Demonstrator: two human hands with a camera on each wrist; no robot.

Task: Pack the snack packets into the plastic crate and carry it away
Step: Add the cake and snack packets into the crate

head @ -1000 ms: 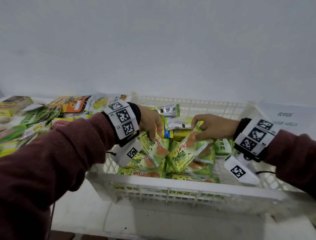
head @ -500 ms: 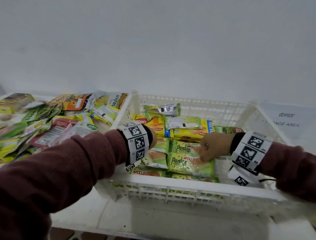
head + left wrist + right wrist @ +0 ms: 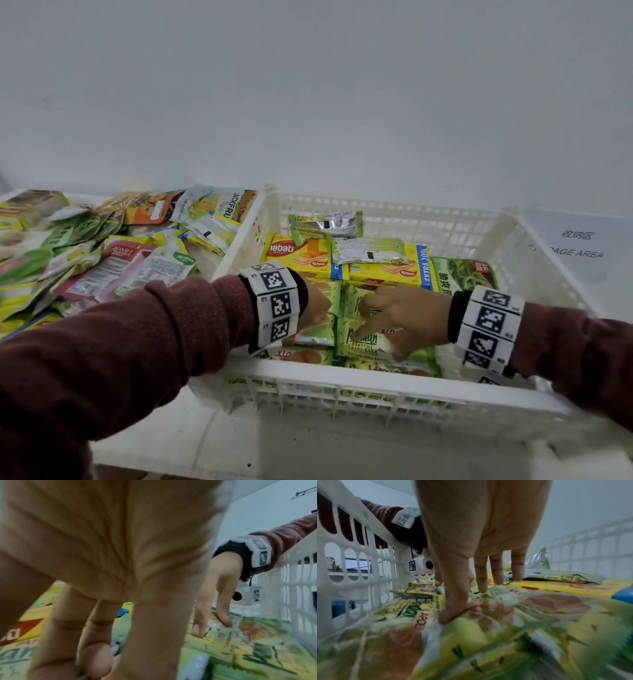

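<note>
While both hands, left hand [image 3: 317, 310] and right hand [image 3: 402, 317], press flat-fingered on pandan packets [image 3: 364, 337], crate [image 3: 342, 375] partly filled; loose packets [image 3: 102, 253] remain at desk's left edge.

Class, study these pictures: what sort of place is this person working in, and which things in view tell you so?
Probably a storage or packing area. A paper sign reads "…AGE AREA", likely "storage area". A heap of loose snack packets lies on a white table, beside a white plastic crate being filled.

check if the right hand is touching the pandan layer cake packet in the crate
Touching: in the right wrist view the right hand's fingertips press into the pandan layer cake packet.
</note>
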